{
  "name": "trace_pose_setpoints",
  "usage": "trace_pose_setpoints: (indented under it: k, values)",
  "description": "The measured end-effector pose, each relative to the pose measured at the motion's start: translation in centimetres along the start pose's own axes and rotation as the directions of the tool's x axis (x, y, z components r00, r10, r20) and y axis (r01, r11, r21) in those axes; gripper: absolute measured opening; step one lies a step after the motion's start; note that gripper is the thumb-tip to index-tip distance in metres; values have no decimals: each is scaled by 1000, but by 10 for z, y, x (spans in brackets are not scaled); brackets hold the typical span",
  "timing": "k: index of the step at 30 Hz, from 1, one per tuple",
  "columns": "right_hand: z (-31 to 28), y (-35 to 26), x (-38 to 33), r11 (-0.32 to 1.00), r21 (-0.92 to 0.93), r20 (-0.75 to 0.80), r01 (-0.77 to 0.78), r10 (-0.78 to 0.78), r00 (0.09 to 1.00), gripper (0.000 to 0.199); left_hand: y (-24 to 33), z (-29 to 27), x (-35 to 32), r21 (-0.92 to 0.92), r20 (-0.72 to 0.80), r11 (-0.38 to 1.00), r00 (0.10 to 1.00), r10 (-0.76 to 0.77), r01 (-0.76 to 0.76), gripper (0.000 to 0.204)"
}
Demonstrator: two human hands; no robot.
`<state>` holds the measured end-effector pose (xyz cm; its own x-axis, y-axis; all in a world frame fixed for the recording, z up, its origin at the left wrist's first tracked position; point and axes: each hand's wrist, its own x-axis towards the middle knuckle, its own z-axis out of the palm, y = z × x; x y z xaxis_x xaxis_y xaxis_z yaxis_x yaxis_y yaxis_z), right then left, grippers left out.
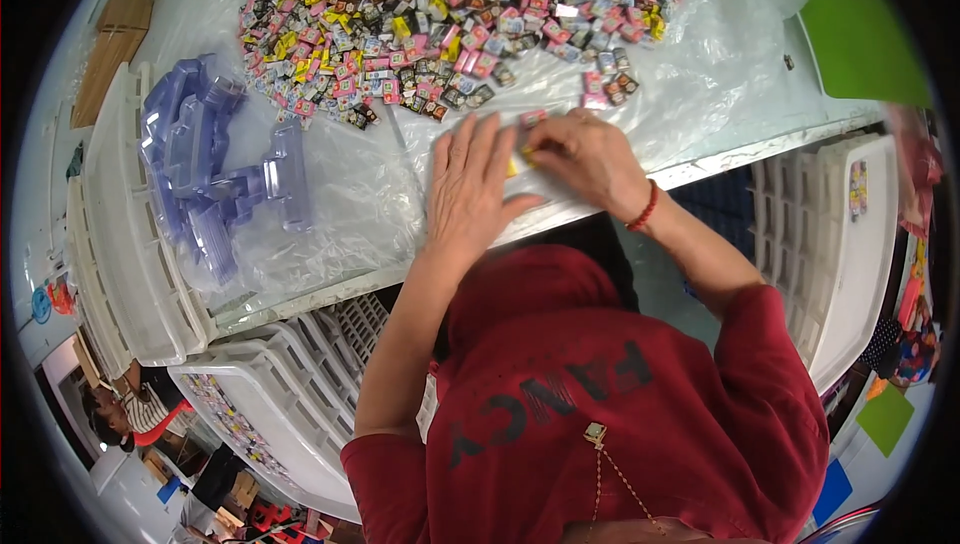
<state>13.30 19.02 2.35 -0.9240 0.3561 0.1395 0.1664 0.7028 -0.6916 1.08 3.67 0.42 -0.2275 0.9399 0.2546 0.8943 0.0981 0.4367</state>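
We record the left hand lying flat on the clear plastic sheet at the near edge of the tabletop, its fingers spread wide and extended, holding nothing that we can see; the right hand just beside it, fingers curled narrow and pinched on a small yellow piece that shows between the two hands; a red bead bracelet on the right wrist. We list a broad heap of small coloured packets, pink, yellow and dark, spread on the sheet beyond the hands; a few stray packets near the right hand's knuckles. To the left, a pile of clear bluish plastic trays, well apart from the hands; white slotted crates below the tabletop's edge at left, and another white crate at right; a green panel at the far right corner.
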Motion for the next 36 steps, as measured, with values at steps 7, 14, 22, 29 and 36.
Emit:
trace_pose_setpoints:
  k: [7,14,22,29,36]
  values:
    - [26,-4,-11,987,-111,-186,118,-137,973,16,2,8,-2,73,10,997,1000,-16,15,78]
    - [29,-3,-15,958,-214,-249,193,-244,937,17,6,6,-1,106,53,994,998,-30,24,78]
    - [-10,25,19,902,-352,-93,250,-299,950,21,3,-3,2,-32,-34,999,999,-27,25,85]
    - [-24,33,0,945,-323,-318,53,-161,934,18,-3,-22,-24,45,-58,994,994,-94,96,67]
    - [-53,73,-8,936,-303,-348,-181,68,935,17,-6,-15,-27,-14,-126,996,988,-88,87,65]
